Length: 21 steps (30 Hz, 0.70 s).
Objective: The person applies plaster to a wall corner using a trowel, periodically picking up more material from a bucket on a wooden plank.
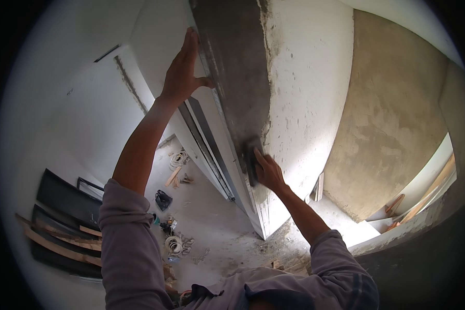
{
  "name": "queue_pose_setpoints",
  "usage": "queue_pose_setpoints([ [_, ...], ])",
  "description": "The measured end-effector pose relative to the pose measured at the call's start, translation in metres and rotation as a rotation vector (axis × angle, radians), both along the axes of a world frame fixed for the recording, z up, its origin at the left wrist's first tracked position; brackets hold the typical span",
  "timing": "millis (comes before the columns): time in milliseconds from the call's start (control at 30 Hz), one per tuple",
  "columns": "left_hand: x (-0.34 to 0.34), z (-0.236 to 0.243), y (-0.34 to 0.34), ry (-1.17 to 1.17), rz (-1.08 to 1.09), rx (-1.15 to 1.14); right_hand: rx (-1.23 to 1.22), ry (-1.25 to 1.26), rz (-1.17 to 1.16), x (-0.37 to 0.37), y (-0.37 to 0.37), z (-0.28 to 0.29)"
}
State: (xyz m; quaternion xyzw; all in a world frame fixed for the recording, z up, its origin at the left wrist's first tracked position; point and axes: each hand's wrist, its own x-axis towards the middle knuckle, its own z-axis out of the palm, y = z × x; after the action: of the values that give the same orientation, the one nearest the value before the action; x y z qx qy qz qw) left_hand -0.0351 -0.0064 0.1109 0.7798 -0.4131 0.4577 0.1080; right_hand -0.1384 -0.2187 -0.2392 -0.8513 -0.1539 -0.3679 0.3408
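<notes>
While the left hand (182, 72), digits apart, rests at the left edge of the grey render (237, 57), the right hand (270, 173) has its grip clamped on the plastering float (251, 164), lower down; likely light, stiff; hold mid-back.

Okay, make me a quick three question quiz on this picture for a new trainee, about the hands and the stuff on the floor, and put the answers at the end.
1. Multiple choice: what does the right hand hold?
a) a hammer
b) a float
c) a drill

2. True or false: the left hand is clenched in a fist.

3. Fill in the missing word: the pale coils lie on the ____.

Key:
1. b; the float is against the dark plaster.
2. False; its fingers are extended, at the edge of the dark plaster.
3. floor
</notes>
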Motion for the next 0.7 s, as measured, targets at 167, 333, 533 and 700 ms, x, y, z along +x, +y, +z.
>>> queue_pose_setpoints([
  [167, 0.008, 0.001, 0.009, -0.052, -0.062, 0.031, 0.116, -0.197, -0.044, 0.009, -0.002, 0.112],
  [333, 0.027, -0.006, 0.004, -0.097, -0.11, 0.068, 0.067, -0.612, -0.118, 0.047, -0.001, 0.327],
  [533, 0.026, -0.008, 0.028, -0.198, -0.09, 0.134, 0.169, -0.283, -0.134, 0.032, 0.046, 0.257],
  [700, 0.036, -0.003, 0.014, -0.091, -0.106, 0.127, 0.387, 0.124, -0.324, 0.01, 0.056, 0.007],
])
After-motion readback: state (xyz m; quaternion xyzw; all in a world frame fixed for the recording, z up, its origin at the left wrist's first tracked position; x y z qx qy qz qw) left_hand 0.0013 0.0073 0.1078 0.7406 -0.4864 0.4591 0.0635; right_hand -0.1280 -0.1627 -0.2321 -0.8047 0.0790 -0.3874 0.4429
